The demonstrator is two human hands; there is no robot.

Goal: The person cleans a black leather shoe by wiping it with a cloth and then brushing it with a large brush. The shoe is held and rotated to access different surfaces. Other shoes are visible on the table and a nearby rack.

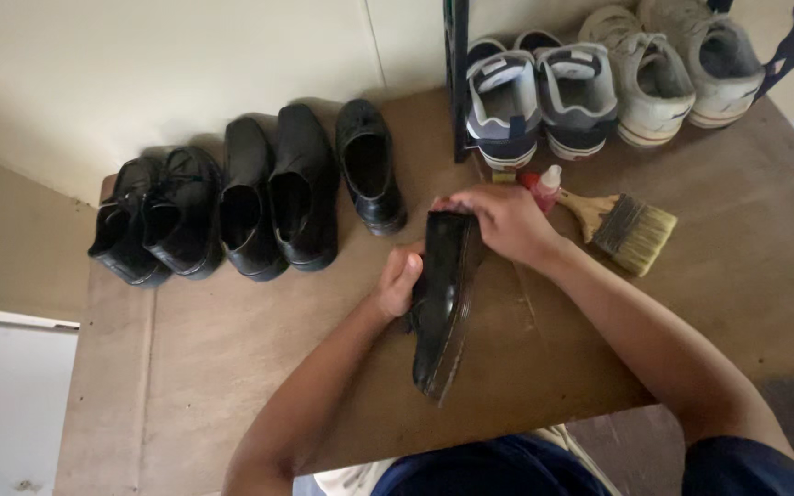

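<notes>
Shoe in hand: black shoe [441, 303], tipped on its side, sole turned right, lying near the middle of the tabletop [232, 349] toward the near edge.
Left hand [399, 280]: fingers curled round the upper, thumb on top, bracing it.
Right hand [505, 220]: fingers pressed together over the heel end; whether they pinch a cloth cannot be told.
Doing it well: brace the shoe firmly with the left, keep right-hand strokes short and even, and watch the sole edge.
Near the far edge: brush [625, 223], small bottle [546, 187] just beside the right hand, black shoes [250, 197] in a row, sneakers [590, 87].
</notes>
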